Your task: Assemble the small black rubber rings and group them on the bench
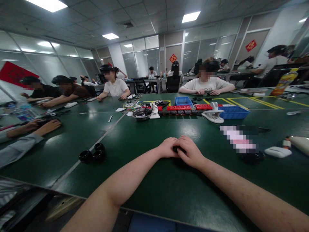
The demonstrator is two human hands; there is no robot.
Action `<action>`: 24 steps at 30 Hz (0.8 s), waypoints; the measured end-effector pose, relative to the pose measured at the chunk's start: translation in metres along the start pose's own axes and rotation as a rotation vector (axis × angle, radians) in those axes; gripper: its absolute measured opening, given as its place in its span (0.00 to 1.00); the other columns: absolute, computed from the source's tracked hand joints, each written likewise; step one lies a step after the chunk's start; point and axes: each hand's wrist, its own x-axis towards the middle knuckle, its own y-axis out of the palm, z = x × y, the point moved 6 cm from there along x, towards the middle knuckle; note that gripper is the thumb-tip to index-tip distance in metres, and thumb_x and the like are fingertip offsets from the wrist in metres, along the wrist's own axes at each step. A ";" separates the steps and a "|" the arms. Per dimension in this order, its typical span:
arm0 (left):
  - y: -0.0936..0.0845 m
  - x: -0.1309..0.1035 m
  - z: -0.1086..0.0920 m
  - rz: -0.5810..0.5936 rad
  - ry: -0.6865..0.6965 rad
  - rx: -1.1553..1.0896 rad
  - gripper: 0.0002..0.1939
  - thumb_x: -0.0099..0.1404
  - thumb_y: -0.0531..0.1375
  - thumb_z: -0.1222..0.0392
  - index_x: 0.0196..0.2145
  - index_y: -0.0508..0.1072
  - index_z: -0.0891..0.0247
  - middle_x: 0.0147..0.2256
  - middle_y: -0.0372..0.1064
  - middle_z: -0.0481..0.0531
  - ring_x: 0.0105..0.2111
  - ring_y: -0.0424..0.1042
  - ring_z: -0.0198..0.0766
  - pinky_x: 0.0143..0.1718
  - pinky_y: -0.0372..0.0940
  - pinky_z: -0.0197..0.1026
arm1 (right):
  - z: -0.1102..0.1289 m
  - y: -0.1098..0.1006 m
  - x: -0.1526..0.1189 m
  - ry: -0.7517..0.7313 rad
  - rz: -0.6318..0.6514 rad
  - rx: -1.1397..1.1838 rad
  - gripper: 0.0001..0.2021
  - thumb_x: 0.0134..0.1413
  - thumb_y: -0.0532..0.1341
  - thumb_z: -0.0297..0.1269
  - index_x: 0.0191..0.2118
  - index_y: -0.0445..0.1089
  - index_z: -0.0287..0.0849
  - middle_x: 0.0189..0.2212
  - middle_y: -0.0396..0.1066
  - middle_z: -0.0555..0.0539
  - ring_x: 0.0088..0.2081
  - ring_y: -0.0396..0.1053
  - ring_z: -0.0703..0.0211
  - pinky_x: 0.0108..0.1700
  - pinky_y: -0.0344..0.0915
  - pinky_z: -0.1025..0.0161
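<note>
My left hand (168, 148) and my right hand (189, 150) meet over the middle of the green table (145, 174). Between them is a small black object (179, 149), mostly covered by the fingers, which are wrapped round it from both sides. Its exact shape is hidden. Several glossy black round pieces (98, 155) stand together to the left, near a pale seam in the tabletop.
Further back are a silver wrench (110, 119), a bowl of cables (142, 113), red sockets (178, 107), a white clamp (213, 113) and blue bins (233, 112). A white case (278, 151) lies right. Another person's hands (47, 126) rest at left; several people sit beyond.
</note>
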 end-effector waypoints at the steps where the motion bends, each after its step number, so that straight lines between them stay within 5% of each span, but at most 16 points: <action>1: -0.002 -0.002 -0.002 -0.016 -0.005 0.006 0.19 0.47 0.63 0.51 0.36 0.69 0.62 0.38 0.67 0.51 0.40 0.65 0.44 0.44 0.59 0.46 | -0.002 -0.001 0.000 0.022 -0.011 -0.019 0.09 0.47 0.50 0.29 0.35 0.64 0.43 0.32 0.68 0.46 0.38 0.64 0.54 0.46 0.58 0.52; 9: -0.016 -0.009 -0.012 -0.133 -0.051 0.127 0.30 0.46 0.61 0.39 0.41 0.65 0.63 0.39 0.65 0.53 0.41 0.64 0.45 0.44 0.58 0.47 | -0.030 -0.003 -0.003 0.223 -0.081 -0.164 0.15 0.50 0.54 0.41 0.41 0.61 0.36 0.39 0.65 0.38 0.42 0.61 0.48 0.44 0.58 0.51; 24: -0.009 -0.005 -0.008 -0.114 -0.078 0.205 0.22 0.48 0.61 0.43 0.32 0.64 0.63 0.33 0.63 0.51 0.37 0.64 0.43 0.42 0.59 0.45 | -0.039 0.007 -0.004 0.347 -0.024 -0.232 0.10 0.50 0.55 0.44 0.31 0.60 0.42 0.28 0.64 0.46 0.32 0.62 0.54 0.35 0.59 0.58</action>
